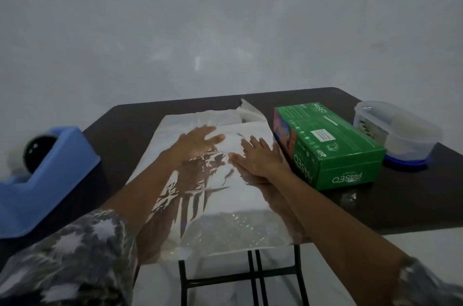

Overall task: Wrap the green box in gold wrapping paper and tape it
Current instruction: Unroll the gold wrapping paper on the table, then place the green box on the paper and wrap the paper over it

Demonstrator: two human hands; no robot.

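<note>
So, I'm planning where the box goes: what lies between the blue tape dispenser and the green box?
The head view shows the wrapping paper spread on the table there, with the left hand and right hand flat on it.

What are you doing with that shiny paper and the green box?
A person is getting ready to wrap something. The left hand and right hand lie open on the shiny wrapping paper spread over the dark table. The green box sits beside the paper on the right, not wrapped yet. A blue tape dispenser waits on the left.
</note>
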